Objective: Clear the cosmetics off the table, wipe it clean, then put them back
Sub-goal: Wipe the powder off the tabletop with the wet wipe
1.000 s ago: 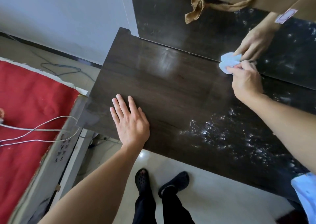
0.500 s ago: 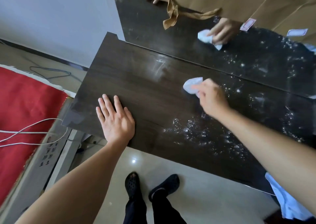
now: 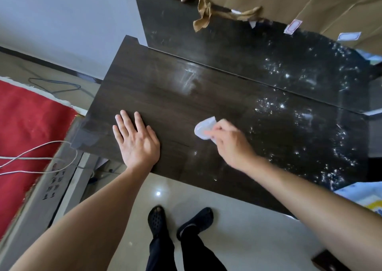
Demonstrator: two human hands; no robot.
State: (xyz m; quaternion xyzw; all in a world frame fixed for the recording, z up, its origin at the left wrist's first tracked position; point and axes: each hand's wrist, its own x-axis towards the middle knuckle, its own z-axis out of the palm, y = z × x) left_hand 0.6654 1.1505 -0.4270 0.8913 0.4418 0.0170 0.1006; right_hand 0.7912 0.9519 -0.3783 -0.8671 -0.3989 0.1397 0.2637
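Pinches soft white wipe in curled right hand, on tabletop just right of left hand, spread flat, holding nothing. Probably light, limp; best gripped at bunched near edge.

Dark wood-grain table, glossy with white specks; soft white wipe; shiny pale floor tiles.

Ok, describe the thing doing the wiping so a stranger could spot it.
Start at the dark wooden table filling the middle of the view. Near its centre, the right hand pinches a small crumpled wipe, to the right of the flat left hand. It is the only pale, solid lump on the top; the rest is scattered white specks.
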